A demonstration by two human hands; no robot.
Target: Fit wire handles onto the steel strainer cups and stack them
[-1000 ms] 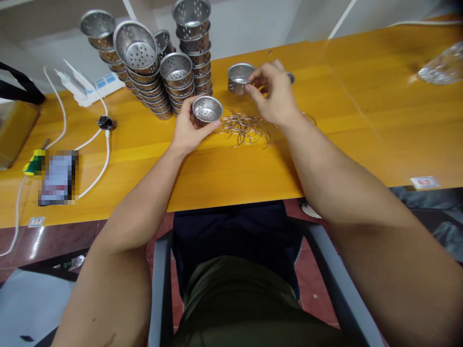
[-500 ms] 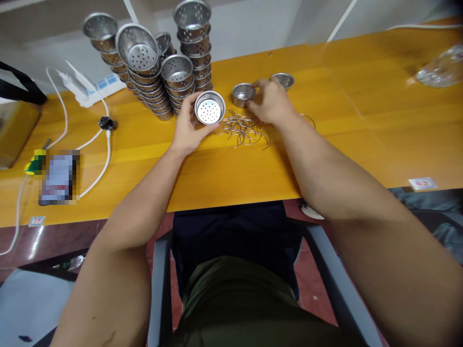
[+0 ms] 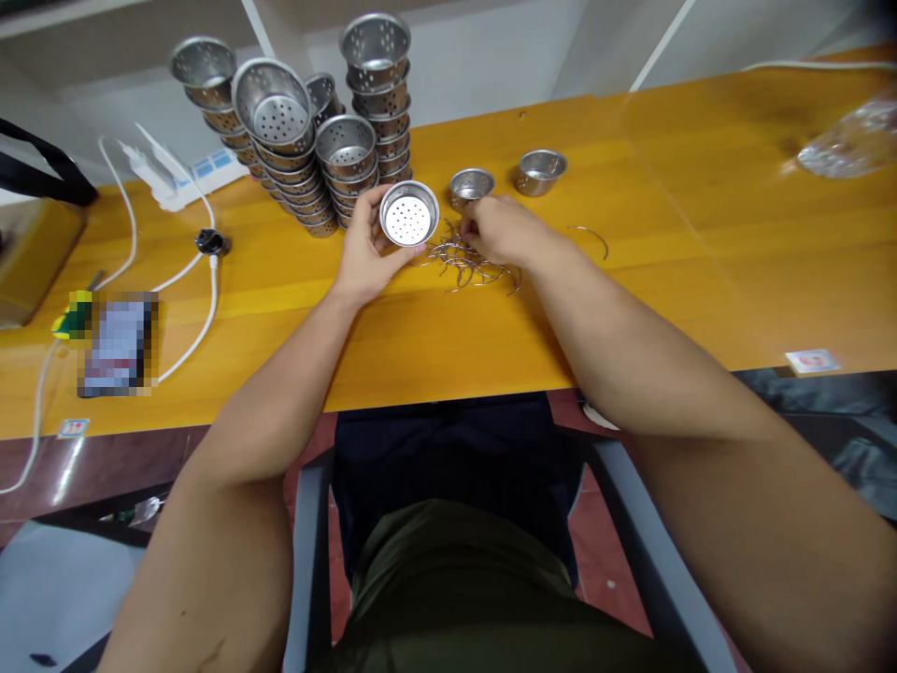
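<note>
My left hand (image 3: 364,252) grips a small perforated metal strainer cup (image 3: 408,213), tilted so its holed bottom faces me. My right hand (image 3: 499,231) rests with fingers curled down on a pile of thin wire handles (image 3: 468,263) on the yellow table (image 3: 448,318); whether it holds a wire is hidden. Two more strainer cups stand just behind the pile, one (image 3: 470,186) close to my right hand and another (image 3: 540,171) further right. A single loose wire (image 3: 592,236) lies to the right of my wrist.
Several stacks of strainer cups (image 3: 329,131) stand at the back left. A white power strip (image 3: 175,178) and white cables (image 3: 203,299) lie at the left, with a pixelated flat object (image 3: 118,344). A clear plastic bag (image 3: 847,140) sits far right. A chair frame (image 3: 631,533) is below.
My right hand set a strainer cup down behind the wires and moved back and down onto the wire pile. My left hand tipped its cup up to face me.
</note>
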